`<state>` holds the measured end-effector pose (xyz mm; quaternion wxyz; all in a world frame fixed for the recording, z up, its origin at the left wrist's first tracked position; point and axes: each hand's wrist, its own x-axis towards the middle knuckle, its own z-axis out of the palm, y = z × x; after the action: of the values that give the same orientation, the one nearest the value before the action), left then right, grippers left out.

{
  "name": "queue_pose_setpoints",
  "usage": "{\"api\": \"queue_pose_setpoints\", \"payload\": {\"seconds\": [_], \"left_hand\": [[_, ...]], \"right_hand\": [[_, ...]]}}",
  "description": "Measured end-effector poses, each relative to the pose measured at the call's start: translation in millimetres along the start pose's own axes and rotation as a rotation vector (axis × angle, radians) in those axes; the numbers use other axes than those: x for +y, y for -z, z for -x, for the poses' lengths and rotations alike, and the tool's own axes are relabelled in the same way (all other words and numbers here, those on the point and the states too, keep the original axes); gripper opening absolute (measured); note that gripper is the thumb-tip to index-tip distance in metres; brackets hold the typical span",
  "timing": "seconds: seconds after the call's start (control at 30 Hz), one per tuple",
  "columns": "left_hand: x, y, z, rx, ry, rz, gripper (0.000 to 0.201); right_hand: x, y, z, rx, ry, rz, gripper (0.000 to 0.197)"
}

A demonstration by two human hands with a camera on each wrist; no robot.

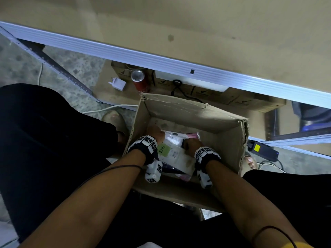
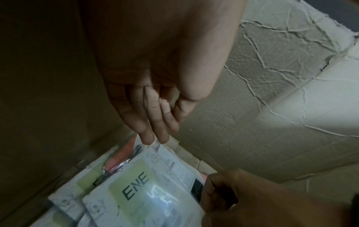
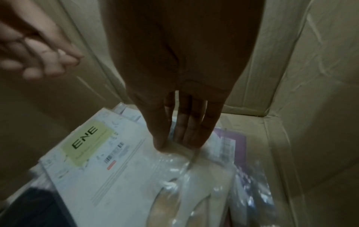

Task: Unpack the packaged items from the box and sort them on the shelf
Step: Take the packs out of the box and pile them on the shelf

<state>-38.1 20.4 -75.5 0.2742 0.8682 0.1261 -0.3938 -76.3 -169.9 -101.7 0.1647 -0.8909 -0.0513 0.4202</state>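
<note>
An open cardboard box (image 1: 188,108) stands on the floor between my knees, and both hands are down inside it. On top of the pile lies a white packet with a green ENE label (image 1: 163,149) (image 2: 136,187) (image 3: 87,141). My left hand (image 1: 156,133) (image 2: 155,138) has straight fingers whose tips touch the packet's far corner by the box wall. My right hand (image 1: 189,142) (image 3: 170,144) pinches the film of a clear plastic package (image 3: 194,176) holding something cream. A purple packet (image 3: 233,138) lies underneath.
A grey metal shelf rail (image 1: 161,58) runs across above the box, with a brown shelf board behind it. The lower shelf holds a red can (image 1: 139,81), a white plug (image 1: 118,84) and flat cardboard boxes (image 1: 232,99). A black adapter (image 1: 259,149) and cables lie right.
</note>
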Motion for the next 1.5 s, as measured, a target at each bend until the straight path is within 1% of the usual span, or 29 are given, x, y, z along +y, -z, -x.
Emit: {"api": "queue_pose_setpoints", "payload": {"seconds": [0.07,0.1,0.17,0.2,0.23,0.33,0.4,0.5,0.63,0.7,0.73,0.83,0.97,1.07,1.17,1.27,1.37,1.5], "left_hand": [[-1,-1,-1,-0.003,0.002,-0.026,0.038],[-1,-2,-2,0.002,0.005,-0.025,0.038],[-3,-4,-4,0.025,0.013,-0.025,0.038],[-4,-5,-5,0.036,0.014,-0.036,0.039],[-5,-5,-5,0.04,0.015,-0.047,0.04],[-6,-7,-6,0.035,-0.007,-0.072,0.041],[-7,-7,-8,0.035,-0.019,-0.093,0.04],[-6,-7,-11,0.015,-0.024,-0.13,0.041],[0,-8,-17,-0.013,-0.051,-0.2,0.037],[3,-10,-22,-0.004,-0.088,-0.223,0.029],[4,-11,-25,-0.005,-0.106,-0.228,0.028],[12,-19,-32,-0.006,-0.157,-0.273,0.035],[17,-33,-44,-0.016,-0.295,-0.338,0.025],[15,-41,-52,-0.024,-0.341,-0.466,0.033],[15,-49,-57,-0.027,-0.336,-0.615,0.039],[14,-53,-58,0.022,-0.306,-0.736,0.04],[12,-55,-59,0.038,-0.307,-0.741,0.042],[12,-56,-59,0.046,-0.273,-0.74,0.042]], "right_hand": [[-4,-7,-1,-0.032,0.011,0.025,0.023],[-6,-11,-2,-0.048,0.006,0.04,0.03],[-9,-16,-4,-0.073,-0.028,0.049,0.051],[-9,-18,-4,-0.084,-0.038,0.052,0.056],[-9,-19,-5,-0.084,-0.03,0.056,0.054],[-6,-18,-6,-0.073,-0.009,0.08,0.036],[-4,-15,-5,-0.055,-0.015,0.083,0.032],[-2,-12,-4,-0.047,-0.028,0.031,0.036],[1,-15,3,-0.059,-0.082,0.02,0.041],[2,-20,6,-0.062,-0.073,0.024,0.04],[2,-22,8,-0.073,-0.067,0.025,0.039],[3,-29,10,-0.101,-0.053,0.016,0.037],[6,-35,14,-0.131,-0.061,-0.001,0.027],[10,-37,18,-0.149,-0.078,-0.001,0.026],[12,-36,20,-0.146,-0.103,-0.004,0.025],[12,-36,20,-0.144,-0.122,0.013,0.023],[11,-37,21,-0.161,-0.125,0.054,0.025],[11,-39,22,-0.156,-0.133,0.021,0.028]]}}
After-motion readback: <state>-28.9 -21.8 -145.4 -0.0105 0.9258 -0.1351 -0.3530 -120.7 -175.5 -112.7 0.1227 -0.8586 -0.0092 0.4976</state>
